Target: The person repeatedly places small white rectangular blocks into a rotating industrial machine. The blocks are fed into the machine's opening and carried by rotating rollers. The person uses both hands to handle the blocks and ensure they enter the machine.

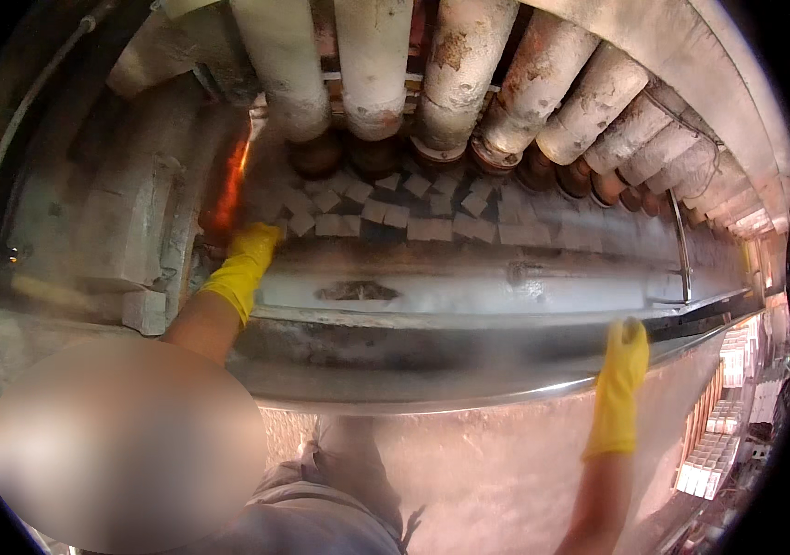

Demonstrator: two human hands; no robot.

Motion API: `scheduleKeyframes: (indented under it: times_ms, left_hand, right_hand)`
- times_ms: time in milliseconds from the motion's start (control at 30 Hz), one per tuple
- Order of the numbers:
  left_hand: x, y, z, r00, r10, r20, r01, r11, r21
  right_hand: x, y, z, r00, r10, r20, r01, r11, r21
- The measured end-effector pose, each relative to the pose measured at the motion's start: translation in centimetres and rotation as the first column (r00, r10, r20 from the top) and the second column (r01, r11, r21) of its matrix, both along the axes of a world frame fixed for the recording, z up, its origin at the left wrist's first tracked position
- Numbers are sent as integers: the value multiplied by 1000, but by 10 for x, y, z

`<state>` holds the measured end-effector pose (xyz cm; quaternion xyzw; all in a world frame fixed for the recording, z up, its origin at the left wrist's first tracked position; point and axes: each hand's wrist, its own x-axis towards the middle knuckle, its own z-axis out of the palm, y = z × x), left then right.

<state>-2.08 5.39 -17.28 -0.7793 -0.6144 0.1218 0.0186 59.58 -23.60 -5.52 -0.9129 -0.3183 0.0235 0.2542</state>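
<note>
My left hand (249,266), in a yellow rubber glove, reaches over the near left end of a pale, steamy ledge (469,291). Its fingers are bunched; anything inside them is hidden. Just beyond it runs a glowing orange streak (232,181). Pale square pieces (430,228) lie scattered on a dark surface past the ledge, to the right of this hand. My right hand (626,356), gloved the same way, is at the right by the long metal trough (413,365). Its fingers curl closed, and I cannot make out what they hold.
Thick, crusted white pipes (455,83) slant down in a row at the back. A thin upright metal rod (682,245) stands at the right. Grey blocks (140,222) flank the left side. Stacks of pale pieces (714,453) sit at the far right, beside the pinkish floor (496,472).
</note>
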Motion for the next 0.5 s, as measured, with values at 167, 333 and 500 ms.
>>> scheduleKeyframes:
  times_ms: [167,333,500]
  left_hand:
    - [-22,22,-34,996,-71,62,66,994,85]
    - [20,27,-10,983,27,183,-48,993,107]
    - [21,28,16,982,124,143,-124,992,-9]
  right_hand:
    - [1,9,-1,1000,-7,26,7,1000,-4]
    - [-1,10,4,999,-18,45,21,997,-72]
    - [-1,28,4,998,-18,54,22,996,-81]
